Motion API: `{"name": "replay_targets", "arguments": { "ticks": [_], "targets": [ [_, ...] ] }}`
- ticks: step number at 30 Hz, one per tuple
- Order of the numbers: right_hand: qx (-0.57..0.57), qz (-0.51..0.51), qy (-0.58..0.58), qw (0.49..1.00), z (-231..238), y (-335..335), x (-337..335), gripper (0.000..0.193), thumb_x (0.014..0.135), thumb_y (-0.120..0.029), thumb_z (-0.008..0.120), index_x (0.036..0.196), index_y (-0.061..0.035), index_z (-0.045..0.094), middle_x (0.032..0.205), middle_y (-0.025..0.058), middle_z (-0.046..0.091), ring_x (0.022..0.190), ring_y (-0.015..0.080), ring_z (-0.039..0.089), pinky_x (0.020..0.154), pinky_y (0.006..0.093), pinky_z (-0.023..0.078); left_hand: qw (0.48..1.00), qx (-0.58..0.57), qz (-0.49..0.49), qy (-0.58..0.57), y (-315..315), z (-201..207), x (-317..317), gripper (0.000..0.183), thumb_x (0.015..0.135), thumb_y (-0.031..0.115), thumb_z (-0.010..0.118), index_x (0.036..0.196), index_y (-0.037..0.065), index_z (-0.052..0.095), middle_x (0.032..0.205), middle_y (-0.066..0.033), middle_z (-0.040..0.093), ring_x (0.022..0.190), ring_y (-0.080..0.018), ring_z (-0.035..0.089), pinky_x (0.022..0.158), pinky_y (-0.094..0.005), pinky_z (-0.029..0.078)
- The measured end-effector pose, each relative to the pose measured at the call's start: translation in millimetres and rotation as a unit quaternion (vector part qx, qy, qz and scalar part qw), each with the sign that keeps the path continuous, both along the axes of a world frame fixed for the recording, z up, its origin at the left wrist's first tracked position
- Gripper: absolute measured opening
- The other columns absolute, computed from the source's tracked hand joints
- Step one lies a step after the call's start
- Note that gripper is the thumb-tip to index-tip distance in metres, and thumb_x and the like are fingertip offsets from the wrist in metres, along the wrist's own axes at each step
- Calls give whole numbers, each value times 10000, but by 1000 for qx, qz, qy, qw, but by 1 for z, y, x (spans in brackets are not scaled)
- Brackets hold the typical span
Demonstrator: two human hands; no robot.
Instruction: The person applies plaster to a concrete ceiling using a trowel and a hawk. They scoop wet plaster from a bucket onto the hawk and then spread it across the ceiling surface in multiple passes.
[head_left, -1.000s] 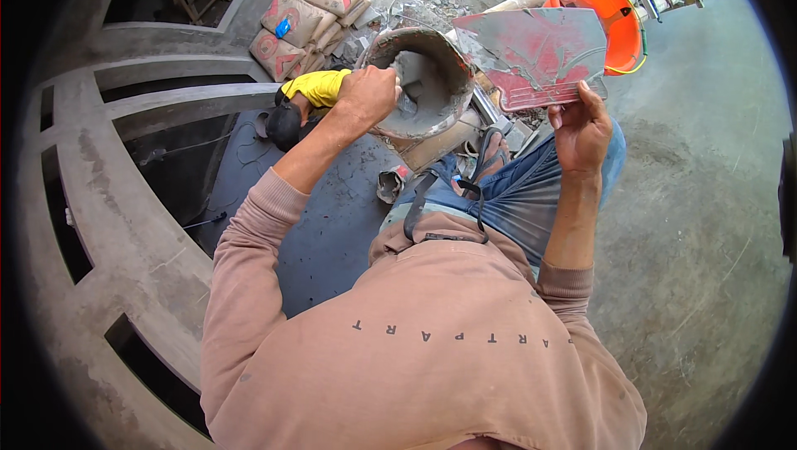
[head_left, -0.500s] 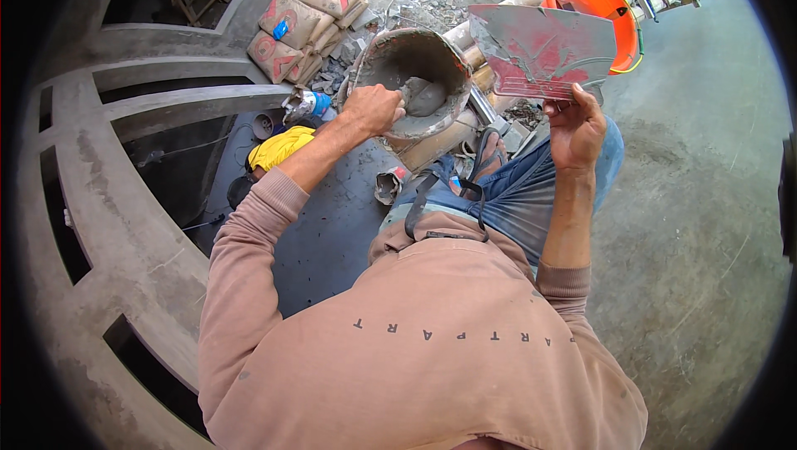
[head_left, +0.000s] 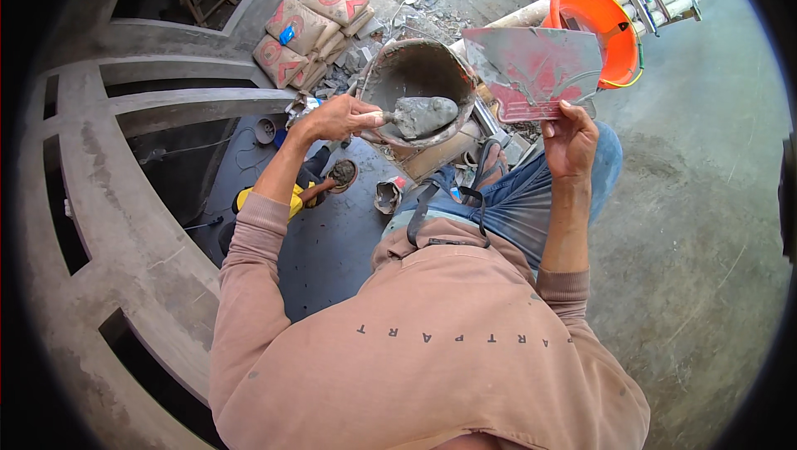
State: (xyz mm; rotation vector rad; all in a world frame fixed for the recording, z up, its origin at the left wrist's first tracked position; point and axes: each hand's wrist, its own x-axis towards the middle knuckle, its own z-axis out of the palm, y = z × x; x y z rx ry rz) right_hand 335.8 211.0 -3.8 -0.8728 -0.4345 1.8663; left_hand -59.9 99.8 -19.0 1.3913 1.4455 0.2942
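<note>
Head view: gripping a trowel [head_left: 405, 121] in the left hand [head_left: 339, 118], with fingers curled snugly around its handle and none spread. Bearing a heap of wet grey mortar [head_left: 430, 113] on the blade, held across the near part of the mouth of a mortar-caked bucket [head_left: 452, 72]. Hard to tell from above whether touching the rim or just clear of it. Pinching the near edge of a flat board [head_left: 531, 76], red and grey, between thumb and fingers of the right hand [head_left: 571, 147], just right of that bucket and partly in front of an orange bucket [head_left: 618, 31]. Showing only thin smears on the board's visible face, with no heap; cannot tell its exact tilt.

Judging by the loaded blade, probably at the step of scooping mortar out. To go on, seems to call for a level blade, so as not to spill over the rim, and a firm, steady pinch on the board, ready for weight on that face.
</note>
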Motion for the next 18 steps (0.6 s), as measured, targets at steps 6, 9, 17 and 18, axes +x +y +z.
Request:
{"name": "replay_targets", "arguments": {
  "ticks": [6,9,17,18],
  "targets": [
    [-71,23,-78,994,-4,-15,6,82,830,-93,573,770,-64,620,726,47,640,618,165,588,552,312,424,982,-39,173,-66,-35,8,11,436,934,358,680,1266,75,665,703,40,576,587,-50,462,496,-227,377],
    [-105,80,-143,981,-6,-26,-3,73,820,-93,578,764,-59,611,710,43,626,609,163,584,528,309,415,979,33,202,-15,-50,23,18,442,922,333,694,1271,64,660,823,-15,678,642,-71,534,557,-253,457],
    [-195,162,62,965,8,-45,-61,110,778,-27,551,865,-29,618,815,63,658,634,151,618,505,256,481,873,453,92,157,-71,50,42,521,745,82,812,1243,79,659,922,-82,663,764,-244,657,676,-329,549],
    [-162,201,120,958,12,-44,-61,146,768,-18,553,895,-12,625,830,75,672,618,148,633,453,234,465,844,504,74,168,-71,49,43,523,741,83,818,1240,89,663,927,-76,659,764,-235,655,663,-333,549]
  ]
}}
